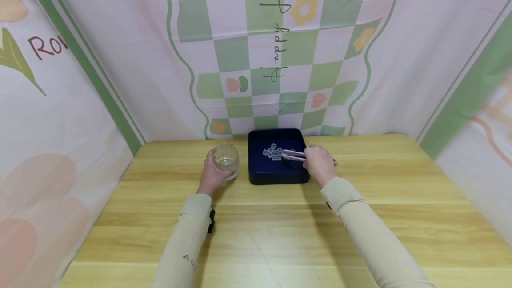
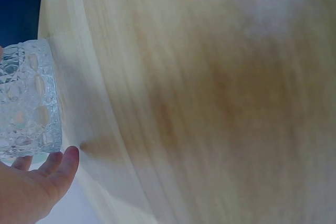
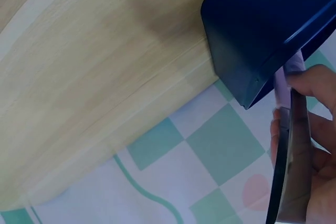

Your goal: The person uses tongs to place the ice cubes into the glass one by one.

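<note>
On the left of the table my left hand (image 1: 211, 176) grips a clear drinking glass (image 1: 226, 160), thumb on the near side. In the left wrist view, the glass (image 2: 29, 98) shows a patterned, faceted wall, with fingertips at its base. My right hand (image 1: 318, 163) holds tongs (image 1: 294, 155) with pale pinkish tips and a dark metallic handle (image 3: 294, 156). The tips reach over the rim into a dark blue square tray (image 1: 278, 178), right at a pile of small clear cubes (image 1: 274, 152). Whether a cube is between the tips, I cannot tell.
The wooden table (image 1: 260, 234) extends toward me and to both sides of the tray. A checkered fabric backdrop (image 1: 264, 57) hangs right behind the table's far edge, with printed curtains (image 1: 72, 114) at the sides. The tray's walls stand close beside the glass.
</note>
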`<state>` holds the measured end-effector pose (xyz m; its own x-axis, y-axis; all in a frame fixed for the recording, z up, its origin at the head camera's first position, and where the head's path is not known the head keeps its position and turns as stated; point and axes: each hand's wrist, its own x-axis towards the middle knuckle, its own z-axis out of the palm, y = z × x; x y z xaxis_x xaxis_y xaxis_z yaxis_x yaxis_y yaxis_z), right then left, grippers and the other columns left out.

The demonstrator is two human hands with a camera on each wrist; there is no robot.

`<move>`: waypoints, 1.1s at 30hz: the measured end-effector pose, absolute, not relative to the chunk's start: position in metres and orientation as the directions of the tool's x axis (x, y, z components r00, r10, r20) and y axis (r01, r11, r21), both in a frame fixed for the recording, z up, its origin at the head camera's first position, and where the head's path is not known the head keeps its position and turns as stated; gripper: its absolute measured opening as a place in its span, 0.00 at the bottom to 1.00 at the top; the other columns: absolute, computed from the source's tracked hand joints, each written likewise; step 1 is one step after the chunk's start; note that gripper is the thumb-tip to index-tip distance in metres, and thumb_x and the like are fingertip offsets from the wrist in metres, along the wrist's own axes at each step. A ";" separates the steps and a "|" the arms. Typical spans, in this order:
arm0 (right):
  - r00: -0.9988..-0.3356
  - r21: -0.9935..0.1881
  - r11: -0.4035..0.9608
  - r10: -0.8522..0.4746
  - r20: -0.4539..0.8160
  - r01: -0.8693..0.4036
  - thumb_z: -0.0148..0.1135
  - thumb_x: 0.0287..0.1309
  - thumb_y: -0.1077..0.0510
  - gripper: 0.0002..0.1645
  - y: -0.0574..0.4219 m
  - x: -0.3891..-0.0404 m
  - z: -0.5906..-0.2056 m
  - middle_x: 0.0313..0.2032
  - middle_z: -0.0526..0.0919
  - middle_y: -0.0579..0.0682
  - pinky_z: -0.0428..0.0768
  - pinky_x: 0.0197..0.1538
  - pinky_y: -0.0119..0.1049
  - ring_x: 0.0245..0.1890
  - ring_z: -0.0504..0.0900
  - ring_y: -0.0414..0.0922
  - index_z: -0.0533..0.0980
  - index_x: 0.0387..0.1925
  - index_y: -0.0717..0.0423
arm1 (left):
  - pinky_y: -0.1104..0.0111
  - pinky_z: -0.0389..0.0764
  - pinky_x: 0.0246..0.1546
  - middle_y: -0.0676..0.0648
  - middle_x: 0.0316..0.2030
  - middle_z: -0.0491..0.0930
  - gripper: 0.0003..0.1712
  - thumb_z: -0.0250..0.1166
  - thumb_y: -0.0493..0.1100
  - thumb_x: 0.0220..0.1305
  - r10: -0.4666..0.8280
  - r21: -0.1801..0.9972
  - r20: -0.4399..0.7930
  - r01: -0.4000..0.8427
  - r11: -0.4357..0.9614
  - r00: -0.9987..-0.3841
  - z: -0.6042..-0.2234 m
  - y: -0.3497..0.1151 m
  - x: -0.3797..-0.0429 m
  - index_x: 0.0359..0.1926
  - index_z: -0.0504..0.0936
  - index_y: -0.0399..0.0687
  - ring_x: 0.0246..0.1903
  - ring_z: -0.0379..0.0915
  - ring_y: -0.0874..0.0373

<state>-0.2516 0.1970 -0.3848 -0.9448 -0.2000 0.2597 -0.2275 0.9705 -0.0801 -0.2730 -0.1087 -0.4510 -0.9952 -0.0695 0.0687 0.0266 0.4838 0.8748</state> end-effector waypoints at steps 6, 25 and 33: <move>-0.912 -0.117 0.958 -0.206 0.355 -0.262 0.68 0.43 0.66 0.06 0.196 -0.253 -0.386 0.24 0.78 0.58 0.78 0.30 0.48 0.26 0.77 0.56 0.77 0.24 0.64 | 0.44 0.66 0.66 0.34 0.66 0.60 0.57 0.76 0.41 0.45 -0.063 0.874 0.074 0.035 0.484 -0.995 -0.451 -0.109 -0.274 0.71 0.51 0.43 0.66 0.60 0.38; -0.840 -0.102 0.927 -0.276 0.466 -0.361 0.69 0.47 0.64 0.14 0.163 -0.248 -0.370 0.32 0.82 0.58 0.82 0.37 0.45 0.32 0.80 0.53 0.81 0.38 0.65 | 0.43 0.67 0.64 0.35 0.66 0.60 0.57 0.76 0.42 0.46 -0.075 0.873 0.057 0.014 0.488 -0.996 -0.449 -0.107 -0.272 0.72 0.51 0.44 0.65 0.60 0.38; -0.808 -0.074 0.905 -0.334 0.485 -0.419 0.67 0.50 0.63 0.14 0.140 -0.243 -0.365 0.36 0.83 0.57 0.84 0.38 0.42 0.35 0.81 0.52 0.81 0.40 0.64 | 0.45 0.65 0.66 0.34 0.65 0.61 0.57 0.76 0.41 0.45 -0.080 0.874 0.067 0.020 0.485 -0.995 -0.449 -0.108 -0.272 0.71 0.52 0.43 0.66 0.60 0.39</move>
<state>-0.2433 0.1397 -0.3654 -0.8079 -0.3342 0.4853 -0.4189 0.9050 -0.0741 -0.2724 -0.1075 -0.4494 -0.9946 -0.0799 0.0667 0.0197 0.4847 0.8745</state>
